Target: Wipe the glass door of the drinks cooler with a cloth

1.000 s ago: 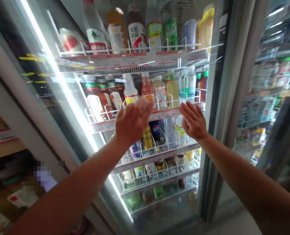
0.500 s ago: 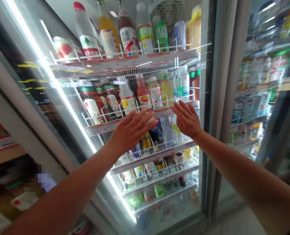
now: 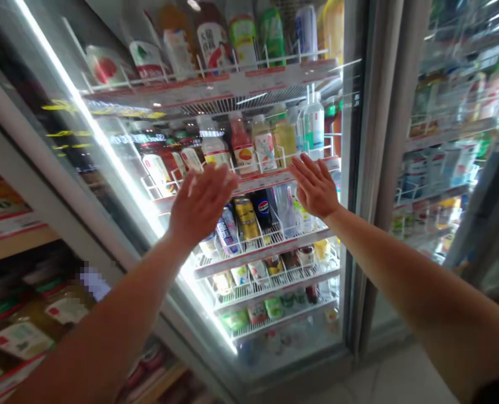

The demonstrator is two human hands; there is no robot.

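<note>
Both my hands are raised flat against the glass door of a lit drinks fridge. My left hand is open with fingers stretched upward, in front of the second shelf of bottles. My right hand is open too, palm on the glass near the door's right edge. Neither hand holds anything. Behind the glass, bottles and cans stand in wire racks on several shelves.
A second fridge door with more drinks stands to the right, past a grey frame post. At the left, open wooden shelves carry packaged goods. Pale floor shows at the bottom right.
My left hand has shifted left and slightly up along the glass. My right hand has stayed near the right edge. The view has tilted down and left, showing more of the lower shelves.
</note>
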